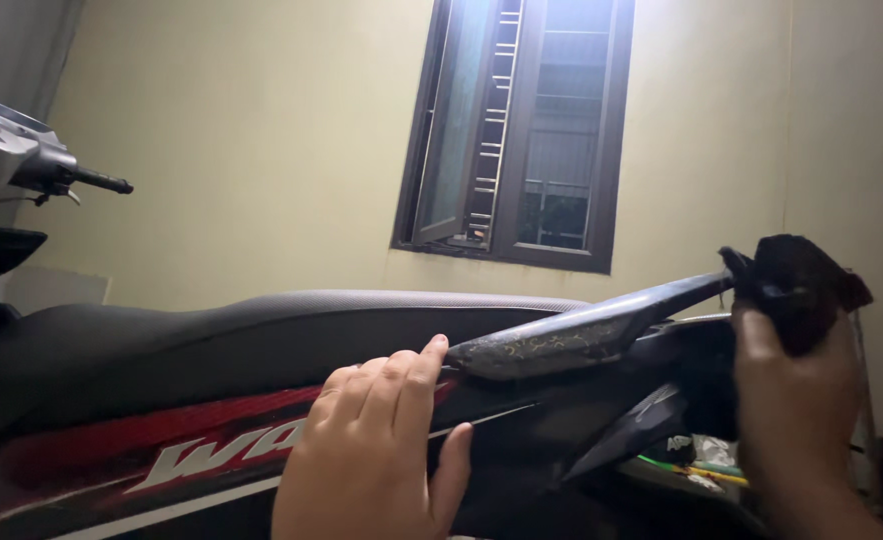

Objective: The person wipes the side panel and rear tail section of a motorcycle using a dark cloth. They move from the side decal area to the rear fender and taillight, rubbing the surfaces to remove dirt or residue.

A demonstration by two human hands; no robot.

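left hand (pixel 376 450) flat, open on black-and-red motorbike side panel (pixel 161 440) | right hand (pixel 796 400) gripping dark cloth (pixel 801 285) at dusty black grab rail (pixel 581 335), right of frame | risk imo: gritty cloth could scratch the rail

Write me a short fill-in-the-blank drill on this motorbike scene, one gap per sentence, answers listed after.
1. The right hand presses a dark ____ against the tip of the grab rail.
2. The left hand rests flat on the motorbike's ____ side panel, below the seat.
3. On the wall behind the motorbike is a dark-framed ____.

Missing words: cloth; red and black; window
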